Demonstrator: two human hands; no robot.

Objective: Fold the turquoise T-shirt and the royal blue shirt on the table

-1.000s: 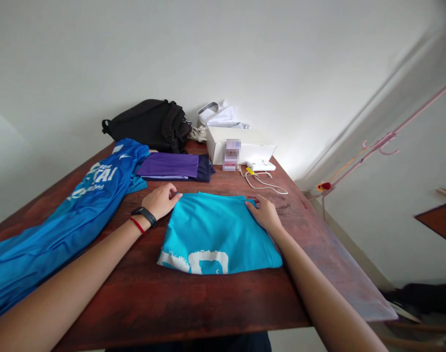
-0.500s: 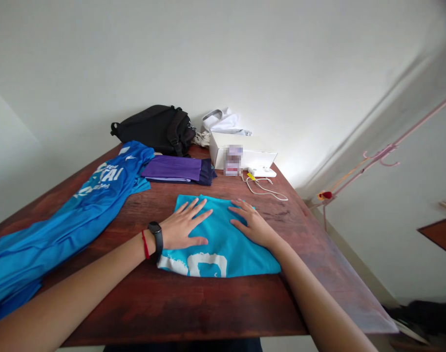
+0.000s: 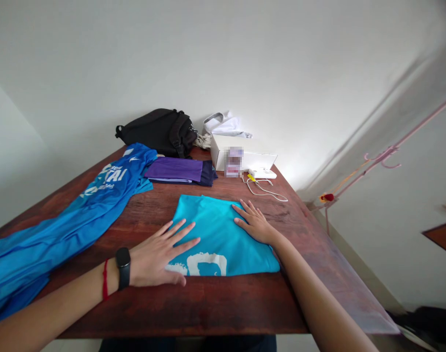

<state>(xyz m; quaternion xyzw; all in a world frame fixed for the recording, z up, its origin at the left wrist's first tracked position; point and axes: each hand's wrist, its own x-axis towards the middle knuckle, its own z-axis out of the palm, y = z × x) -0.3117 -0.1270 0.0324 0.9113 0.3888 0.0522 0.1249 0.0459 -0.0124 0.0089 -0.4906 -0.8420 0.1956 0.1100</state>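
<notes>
A turquoise shirt [image 3: 215, 230] lies folded flat on the dark red wooden table, with part of a white print along its near edge. My left hand [image 3: 160, 254] is at its left near corner, fingers spread across the cloth and thumb by the near edge. A black watch and a red string circle that wrist. On the shirt's right side rests my right hand [image 3: 255, 222], its fingers stretched out over the fabric. Neither hand grips anything.
A long blue jersey [image 3: 94, 210] with white lettering trails along the table's left side. Behind are folded purple cloth [image 3: 175, 169], a black backpack [image 3: 155, 129], a white box [image 3: 252, 149] and a white device with a looped cable [image 3: 263, 173]. A pink rack [image 3: 376, 159] stands right.
My left hand has slid left and toward me, from the shirt's middle to its left near corner. My right hand has shifted only slightly on the right side.
</notes>
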